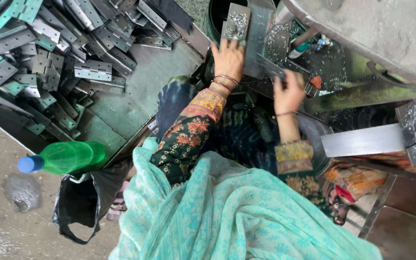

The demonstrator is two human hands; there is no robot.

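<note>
My left hand [228,58] lies flat on a metal plate [257,41], fingers spread, pinning it under the machine [362,29]. My right hand [289,91] is closed round a hinge [285,73] at the plate's lower edge. Swarf [237,21] litters the plate, so I judge a slip could cut my fingers, close as they are to the machine. A pile of hinges [49,58] sits in the tray [150,86] to my left, a green bottle [63,157] near it.

Seen from above, a left hand [228,58] and a right hand [289,92] press on a grey metal hinge plate [258,41]. Left of the plate lies a pile of hinges [49,58]; below the pile, a green bottle [66,158].
</note>
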